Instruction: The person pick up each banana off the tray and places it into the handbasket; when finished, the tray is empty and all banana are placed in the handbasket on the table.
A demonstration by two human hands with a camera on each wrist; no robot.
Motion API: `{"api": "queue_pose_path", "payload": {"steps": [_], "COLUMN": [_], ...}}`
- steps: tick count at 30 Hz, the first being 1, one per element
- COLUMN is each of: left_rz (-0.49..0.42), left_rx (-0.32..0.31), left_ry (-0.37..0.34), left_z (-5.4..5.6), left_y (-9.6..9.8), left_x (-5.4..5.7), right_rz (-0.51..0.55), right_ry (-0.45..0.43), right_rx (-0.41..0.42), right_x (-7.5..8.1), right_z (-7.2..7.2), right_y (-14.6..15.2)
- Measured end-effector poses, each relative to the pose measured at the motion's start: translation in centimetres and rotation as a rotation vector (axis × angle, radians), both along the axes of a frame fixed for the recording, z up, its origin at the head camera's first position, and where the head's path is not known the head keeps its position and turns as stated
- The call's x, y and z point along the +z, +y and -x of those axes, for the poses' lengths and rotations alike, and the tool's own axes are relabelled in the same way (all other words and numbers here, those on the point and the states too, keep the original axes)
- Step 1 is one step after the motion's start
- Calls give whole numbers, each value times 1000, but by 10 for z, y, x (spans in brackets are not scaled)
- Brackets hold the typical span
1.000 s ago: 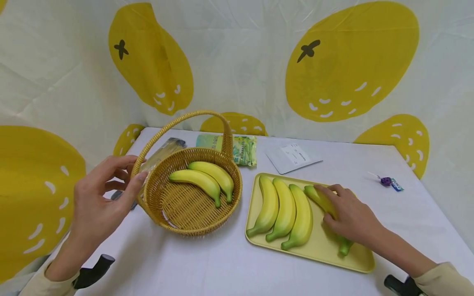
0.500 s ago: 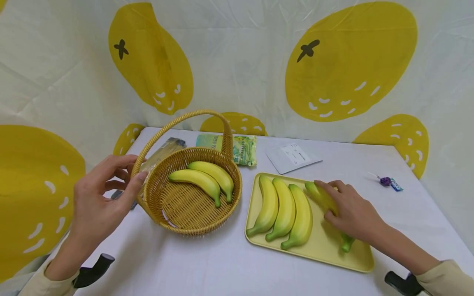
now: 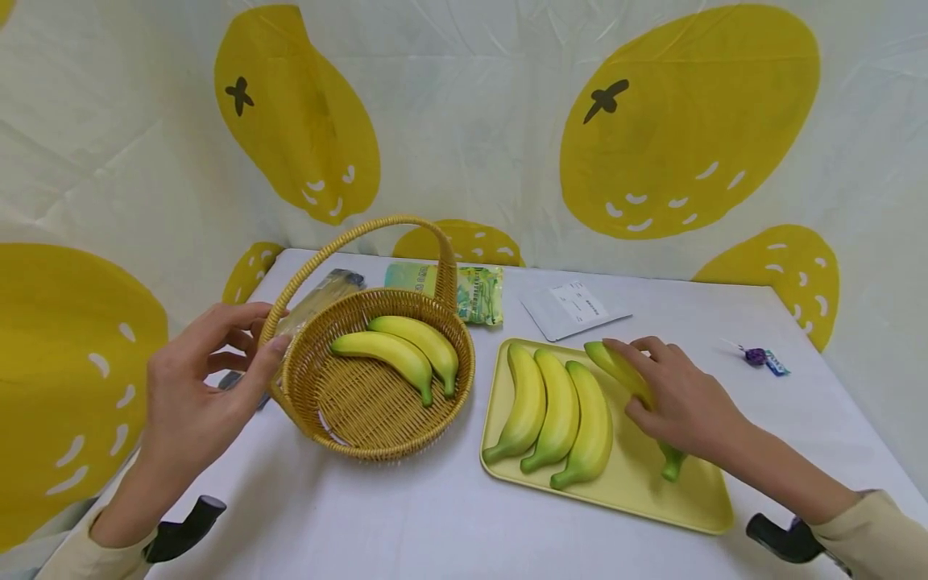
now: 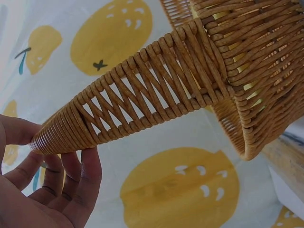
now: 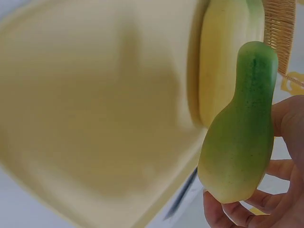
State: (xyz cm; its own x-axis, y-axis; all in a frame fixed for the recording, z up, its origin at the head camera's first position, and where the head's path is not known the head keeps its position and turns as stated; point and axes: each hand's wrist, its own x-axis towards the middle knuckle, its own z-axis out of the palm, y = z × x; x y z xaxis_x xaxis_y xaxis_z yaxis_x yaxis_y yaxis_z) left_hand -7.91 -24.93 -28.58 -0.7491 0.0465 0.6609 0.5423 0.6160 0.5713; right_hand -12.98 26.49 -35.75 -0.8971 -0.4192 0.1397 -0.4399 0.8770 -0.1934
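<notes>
My left hand (image 3: 206,395) pinches the handle (image 4: 137,90) of a round wicker basket (image 3: 362,451) between thumb and fingers. Inside the basket two yellow bananas (image 3: 384,354) lie side by side. On the right, my right hand (image 3: 685,399) grips a banana (image 3: 616,366) from above, thumb on its near side. In the right wrist view that banana's green stem end (image 5: 256,80) points toward the camera, above the tray. Three more bananas (image 3: 558,415) lie in a row on the left half of the yellow tray (image 3: 652,507).
Behind the basket lie a green printed packet (image 3: 478,294) and a clear-wrapped bundle (image 3: 322,298). A grey pouch with a white label (image 3: 576,306) sits behind the tray. Toward the right edge of the white table is a purple lollipop (image 3: 756,355) with a small blue wrapper (image 3: 776,362).
My right hand has raised the banana a little off the tray and shifted it slightly away and to the left. The left hand and basket stay as they were.
</notes>
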Motion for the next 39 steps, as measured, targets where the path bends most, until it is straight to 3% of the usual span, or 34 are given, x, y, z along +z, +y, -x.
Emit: {"api": "queue_pose_path", "payload": {"steps": [19, 39], "left_rz": [-9, 3], "left_rx": [2, -2], "left_ry": [12, -5], "left_z": [-1, 0], "left_y": [0, 0], "left_x": [-2, -1], "right_rz": [21, 8], "right_ry": [66, 70], "right_rx": [89, 206], "right_x": [21, 42], "right_z": [4, 11], "right_y": [-31, -80]}}
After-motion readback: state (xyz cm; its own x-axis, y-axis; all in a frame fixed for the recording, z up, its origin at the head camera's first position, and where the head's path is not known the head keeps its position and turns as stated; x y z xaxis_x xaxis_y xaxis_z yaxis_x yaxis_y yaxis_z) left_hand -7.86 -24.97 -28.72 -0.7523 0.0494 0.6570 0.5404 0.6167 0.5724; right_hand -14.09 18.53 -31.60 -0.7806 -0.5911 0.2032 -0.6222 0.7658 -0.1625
